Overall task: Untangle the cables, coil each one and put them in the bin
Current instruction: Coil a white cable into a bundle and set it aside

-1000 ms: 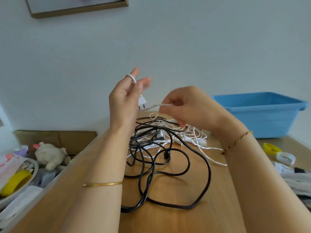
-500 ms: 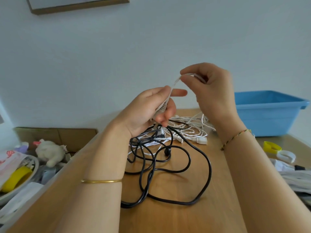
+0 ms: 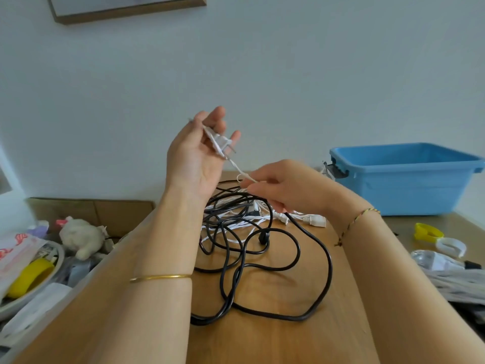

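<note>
The white cable (image 3: 237,168) runs from its plug (image 3: 220,143), held in the raised left hand (image 3: 195,156), down to the right hand (image 3: 283,186), which pinches it above the tangle (image 3: 236,214) on the tabletop (image 3: 275,337). A hard pull could tighten the small loop (image 3: 239,177) there or drag the heap. I count one black cable (image 3: 309,261), one blue bin (image 3: 399,185) at right, and white strands (image 3: 252,219) too knotted to number.

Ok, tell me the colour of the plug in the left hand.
White plug, grey metal prongs; head view.
</note>
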Demonstrator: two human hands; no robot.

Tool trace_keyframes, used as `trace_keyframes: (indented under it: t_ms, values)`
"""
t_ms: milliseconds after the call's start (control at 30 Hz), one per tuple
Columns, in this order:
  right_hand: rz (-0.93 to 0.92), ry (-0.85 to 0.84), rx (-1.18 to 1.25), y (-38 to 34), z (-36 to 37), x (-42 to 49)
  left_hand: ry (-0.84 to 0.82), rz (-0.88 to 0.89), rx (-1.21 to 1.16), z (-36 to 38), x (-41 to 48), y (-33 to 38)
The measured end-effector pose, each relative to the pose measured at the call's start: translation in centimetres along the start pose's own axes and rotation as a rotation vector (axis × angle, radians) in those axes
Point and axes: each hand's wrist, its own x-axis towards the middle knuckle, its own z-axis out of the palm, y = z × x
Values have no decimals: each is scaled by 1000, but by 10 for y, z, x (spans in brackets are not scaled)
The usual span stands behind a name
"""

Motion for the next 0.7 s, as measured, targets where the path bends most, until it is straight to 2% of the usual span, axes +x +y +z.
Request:
trace_keyframes:
  t_ms: [100, 200, 300, 400, 467, 533, 633, 700]
  values:
    - [-3, -50, -56, -6, -10, -7, 166, 162, 217, -10, 5, 0]
    - [-45, -37, -57, -15, -17, -12, 191, 311, 642, -20, 4, -3]
    - [-120, 108, -98, -20, -19, -10, 41, 379, 1170, -12, -5, -8]
    - [-168, 433, -75, -13, -24, -6, -151, 273, 1422, 3, -11, -11]
    - [-185, 587, -30, -7, -26, -4, -259, 166, 1415, 10, -14, -10]
    - [-200, 687, 6, -2, -27, -3, -314, 48, 1297, 17, -18, -9]
    - [-229, 831, 62, 3, -25, -1, -351, -186, 923, 21, -23, -4]
    - [-215, 871, 30, 6, -23, 0, -435, -308, 698, 17, -25, 1]
